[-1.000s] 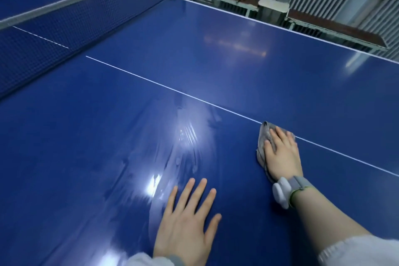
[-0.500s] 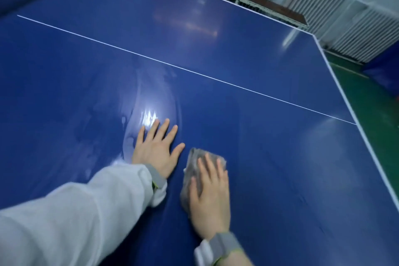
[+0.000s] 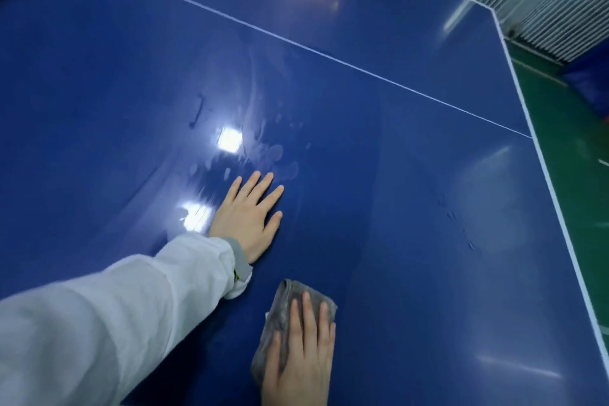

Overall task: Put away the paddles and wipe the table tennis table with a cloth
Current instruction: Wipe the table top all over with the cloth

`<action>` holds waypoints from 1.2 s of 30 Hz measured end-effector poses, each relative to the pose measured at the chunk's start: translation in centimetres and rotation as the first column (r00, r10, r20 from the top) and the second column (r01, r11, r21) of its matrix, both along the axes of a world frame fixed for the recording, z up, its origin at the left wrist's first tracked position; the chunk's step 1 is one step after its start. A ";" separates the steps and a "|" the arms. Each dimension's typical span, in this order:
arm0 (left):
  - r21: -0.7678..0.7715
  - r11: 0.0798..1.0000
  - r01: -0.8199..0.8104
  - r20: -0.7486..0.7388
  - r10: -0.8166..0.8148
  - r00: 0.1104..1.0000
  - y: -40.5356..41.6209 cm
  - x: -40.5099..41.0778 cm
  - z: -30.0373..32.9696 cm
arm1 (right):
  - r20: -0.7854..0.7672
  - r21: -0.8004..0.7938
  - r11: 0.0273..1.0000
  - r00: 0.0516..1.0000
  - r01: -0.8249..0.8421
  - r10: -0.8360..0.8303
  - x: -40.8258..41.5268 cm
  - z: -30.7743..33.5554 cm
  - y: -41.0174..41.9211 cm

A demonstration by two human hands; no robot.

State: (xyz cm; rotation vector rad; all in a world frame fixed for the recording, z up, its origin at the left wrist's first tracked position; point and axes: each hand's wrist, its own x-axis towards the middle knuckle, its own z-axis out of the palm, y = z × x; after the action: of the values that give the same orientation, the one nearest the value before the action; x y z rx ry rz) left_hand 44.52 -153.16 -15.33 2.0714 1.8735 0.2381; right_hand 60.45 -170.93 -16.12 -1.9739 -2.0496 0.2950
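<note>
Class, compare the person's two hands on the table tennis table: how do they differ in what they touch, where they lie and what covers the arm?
The left hand lies bare on the blue table; the right hand presses a grey cloth. The left hand lies farther from the camera, the right nearer. A white sleeve covers the left arm; none shows at the right. Both lie flat, fingers straight.
</note>
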 end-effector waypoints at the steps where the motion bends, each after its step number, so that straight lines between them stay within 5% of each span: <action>1: 0.008 1.000 -0.012 -0.003 0.012 1.000 0.1 -0.1 -0.1 | 0.001 -0.007 1.000 1.000 -0.013 0.013 0.0 0.1 0.2; 22: 0.083 0.996 -0.036 -0.090 0.043 0.995 0.9 0.4 -1.0 | -0.048 -0.012 0.954 0.953 -0.300 0.299 1.1 0.0 33.6; 28: 0.107 0.994 -0.029 -0.065 0.036 0.997 1.1 0.2 -0.9 | -0.150 0.005 0.969 0.958 -0.245 0.243 2.8 0.0 29.8; 36: 0.097 0.995 -0.009 -0.059 0.015 0.998 0.2 0.6 -0.6 | -0.169 0.023 1.000 0.986 0.005 -0.001 8.4 0.6 9.7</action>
State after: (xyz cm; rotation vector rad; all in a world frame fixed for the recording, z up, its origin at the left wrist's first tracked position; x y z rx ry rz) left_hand 45.08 -152.98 -15.91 2.1535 1.9463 0.2783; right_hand 68.90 -161.19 -15.50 -1.8693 -1.9348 0.4212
